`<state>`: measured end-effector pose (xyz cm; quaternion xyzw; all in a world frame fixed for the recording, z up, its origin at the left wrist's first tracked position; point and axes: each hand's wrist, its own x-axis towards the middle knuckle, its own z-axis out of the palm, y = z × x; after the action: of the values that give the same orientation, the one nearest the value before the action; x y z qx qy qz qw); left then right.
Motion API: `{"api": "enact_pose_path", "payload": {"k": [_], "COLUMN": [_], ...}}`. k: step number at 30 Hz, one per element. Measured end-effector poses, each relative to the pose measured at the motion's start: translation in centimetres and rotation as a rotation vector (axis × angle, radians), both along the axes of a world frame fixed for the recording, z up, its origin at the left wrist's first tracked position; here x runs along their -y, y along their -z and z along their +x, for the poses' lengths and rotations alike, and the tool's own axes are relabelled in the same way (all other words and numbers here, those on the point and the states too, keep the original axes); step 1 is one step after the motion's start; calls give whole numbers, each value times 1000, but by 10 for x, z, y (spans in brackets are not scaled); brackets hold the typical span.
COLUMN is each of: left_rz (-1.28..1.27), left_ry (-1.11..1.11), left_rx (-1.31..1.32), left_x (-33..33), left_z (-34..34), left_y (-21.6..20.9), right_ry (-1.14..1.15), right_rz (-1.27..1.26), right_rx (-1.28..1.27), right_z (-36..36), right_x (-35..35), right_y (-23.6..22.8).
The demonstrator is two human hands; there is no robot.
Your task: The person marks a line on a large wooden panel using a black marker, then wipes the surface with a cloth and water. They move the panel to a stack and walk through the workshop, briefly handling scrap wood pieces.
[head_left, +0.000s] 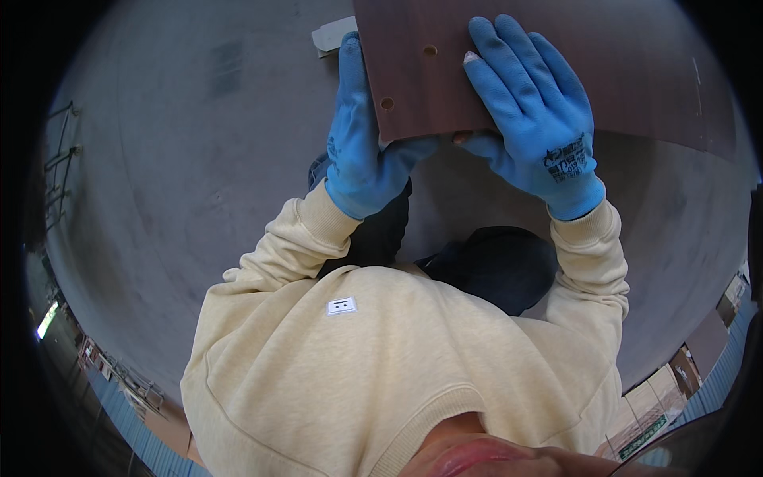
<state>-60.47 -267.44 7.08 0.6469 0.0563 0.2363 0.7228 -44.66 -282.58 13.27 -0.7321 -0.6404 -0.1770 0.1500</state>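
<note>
A dark reddish-brown wooden board [652, 79] with two round holes near its left edge spans the upper right. My left hand [362, 131], in a blue work glove, grips the board's near left corner. Its fingers run up along the left edge and its thumb goes under the near edge. My right hand [536, 107], gloved in the same blue, lies over the top face with fingers stretched away from me. Its thumb is at the near edge, partly hidden, so the board sits between thumb and fingers. A fingertip pokes through the worn glove.
Below the board is a smooth grey floor [199, 159]. A whitish flat piece [334, 36] shows beyond my left fingertips. Metal racks [63, 159] stand at the far left. Cardboard-like panels [652, 405] lean at the lower right. My dark-trousered knees are just under the board's near side.
</note>
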Motion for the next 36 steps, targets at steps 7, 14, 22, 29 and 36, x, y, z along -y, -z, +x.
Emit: {"api": "enact_pose_path", "payload": {"k": [7, 14, 22, 29, 36], "left_rz": [62, 144, 578, 251, -70], "left_ry": [24, -60, -126, -225, -116], "left_rx": [45, 119, 22, -158, -303], "left_x": [-8, -7, -33, -69, -89], "left_z": [-4, -4, -15, 14, 91], "left_y": [-4, -8, -16, -47, -79], "right_ry": [-14, -25, 5, -56, 79], "right_rz": [-29, -61, -100, -100, -6], "right_rx": [-9, -57, -44, -167, -132], "right_z": [5, 0, -5, 35, 104], "right_x": [-2, -2, -6, -12, -51], "right_y": [2, -11, -16, -63, -65]}}
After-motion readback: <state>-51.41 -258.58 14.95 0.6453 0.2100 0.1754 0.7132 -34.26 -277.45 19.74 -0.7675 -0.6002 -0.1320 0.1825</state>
